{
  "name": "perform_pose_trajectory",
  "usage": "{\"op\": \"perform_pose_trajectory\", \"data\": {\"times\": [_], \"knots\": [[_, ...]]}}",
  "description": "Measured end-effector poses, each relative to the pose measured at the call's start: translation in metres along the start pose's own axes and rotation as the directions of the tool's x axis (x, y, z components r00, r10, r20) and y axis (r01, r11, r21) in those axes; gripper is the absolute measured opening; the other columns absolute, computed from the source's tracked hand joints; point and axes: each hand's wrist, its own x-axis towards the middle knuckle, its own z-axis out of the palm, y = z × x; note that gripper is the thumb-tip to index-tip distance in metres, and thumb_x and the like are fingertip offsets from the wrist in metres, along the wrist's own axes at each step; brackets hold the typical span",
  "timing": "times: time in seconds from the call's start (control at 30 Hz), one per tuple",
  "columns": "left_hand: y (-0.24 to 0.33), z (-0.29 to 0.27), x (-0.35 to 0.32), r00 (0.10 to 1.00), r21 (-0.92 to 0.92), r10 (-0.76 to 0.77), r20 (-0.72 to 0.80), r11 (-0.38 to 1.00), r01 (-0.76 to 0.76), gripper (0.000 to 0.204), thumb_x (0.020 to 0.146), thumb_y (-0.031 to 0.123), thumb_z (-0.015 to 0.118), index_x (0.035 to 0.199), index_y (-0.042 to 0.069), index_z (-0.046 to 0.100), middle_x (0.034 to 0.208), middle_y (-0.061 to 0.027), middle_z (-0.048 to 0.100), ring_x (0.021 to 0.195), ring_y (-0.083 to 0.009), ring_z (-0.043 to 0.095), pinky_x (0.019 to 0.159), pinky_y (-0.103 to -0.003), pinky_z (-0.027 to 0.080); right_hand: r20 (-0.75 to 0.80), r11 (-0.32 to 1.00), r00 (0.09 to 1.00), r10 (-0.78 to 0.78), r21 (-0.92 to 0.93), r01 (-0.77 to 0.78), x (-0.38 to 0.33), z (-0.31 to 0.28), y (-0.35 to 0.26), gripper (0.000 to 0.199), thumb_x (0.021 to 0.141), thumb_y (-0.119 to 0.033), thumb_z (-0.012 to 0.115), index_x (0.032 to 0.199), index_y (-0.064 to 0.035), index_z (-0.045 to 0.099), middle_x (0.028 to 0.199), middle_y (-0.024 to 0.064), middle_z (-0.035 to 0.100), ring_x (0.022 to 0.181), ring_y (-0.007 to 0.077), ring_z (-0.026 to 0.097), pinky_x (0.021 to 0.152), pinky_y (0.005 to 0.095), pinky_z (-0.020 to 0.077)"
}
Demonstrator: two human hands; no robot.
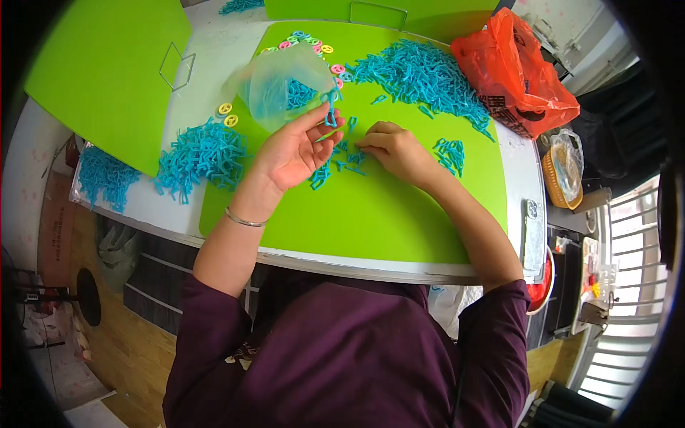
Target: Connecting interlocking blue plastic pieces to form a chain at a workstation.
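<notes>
Between the thumb and fingers of my left hand [303, 146] is a small blue plastic piece [330, 118], held up over the green board [357, 228]. My right hand [399, 151] is low over the board with its fingers pinched together; whatever is in them is hidden. Loose blue plastic pieces [351, 162] lie right beside its fingertips and under my left hand. Behind my left hand, a translucent plastic tub [267, 89] lies tipped on its side with more blue pieces inside.
A large heap of blue pieces [428, 75] covers the far right, with a small cluster [449, 155] nearer. More heaps [203, 158] lie at left. Pastel wheel-like rings [337, 69] sit around the tub. A red plastic bag [510, 75] and a phone [533, 232] are at right.
</notes>
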Motion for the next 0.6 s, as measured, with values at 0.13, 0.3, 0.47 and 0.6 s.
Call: {"op": "perform_pose_trajectory", "data": {"times": [0.13, 0.3, 0.47, 0.6], "knots": [[-0.012, -0.007, 0.005, 0.999, 0.086, -0.003, 0.053, 0.996, -0.001, 0.018, 0.087, 0.020, 0.061, 0.094, 0.003, 0.061, 0.086, -0.0046, 0.064, 0.076, -0.0126, 0.063, 0.061, -0.017, 0.053, 0.055, 0.994, 0.994, 0.094, 0.053, -0.097, -0.003, -0.010, -0.004, 0.010, 0.079, -0.006, 0.061, 0.089, -0.0012, 0.063, 0.086, 0.0123, 0.060, 0.079, 0.0284, 0.060, 0.070, 0.0346, 0.0488], [-0.028, -0.002, 0.006, 0.997, 0.107, 0.008, 0.077, 0.994, -0.017, 0.016, 0.087, 0.016, 0.059, 0.096, 0.002, 0.062, 0.088, -0.0073, 0.064, 0.077, -0.0130, 0.064, 0.067, -0.018, 0.054, -0.022, 0.958, 0.960, 0.278, 0.085, -0.275, -0.016, -0.015, 0.001, 0.010, 0.079, -0.005, 0.061, 0.089, -0.0019, 0.062, 0.085, 0.0118, 0.060, 0.079, 0.0268, 0.060, 0.069, 0.0339, 0.0486], [-0.029, -0.005, 0.009, 0.996, 0.108, 0.049, 0.078, 0.993, -0.057, 0.017, 0.087, 0.014, 0.059, 0.097, 0.001, 0.061, 0.089, -0.0104, 0.064, 0.078, -0.0141, 0.064, 0.069, -0.020, 0.055, -0.009, 0.978, 0.981, 0.194, 0.083, -0.192, -0.021, -0.017, -0.010, 0.016, 0.078, -0.006, 0.063, 0.094, -0.0049, 0.064, 0.086, 0.0118, 0.059, 0.078, 0.0281, 0.059, 0.070, 0.0352, 0.0484], [-0.031, -0.002, 0.010, 0.996, 0.189, 0.069, 0.050, 0.979, -0.078, 0.018, 0.087, 0.014, 0.059, 0.100, 0.001, 0.060, 0.090, -0.0094, 0.064, 0.077, -0.0137, 0.064, 0.068, -0.019, 0.055, 0.005, 0.997, 0.999, 0.047, -0.061, -0.046, -0.021, -0.013, -0.008, 0.018, 0.078, -0.007, 0.063, 0.097, -0.0064, 0.064, 0.087, 0.0120, 0.059, 0.077, 0.0268, 0.059, 0.070, 0.0338, 0.0485]]}}
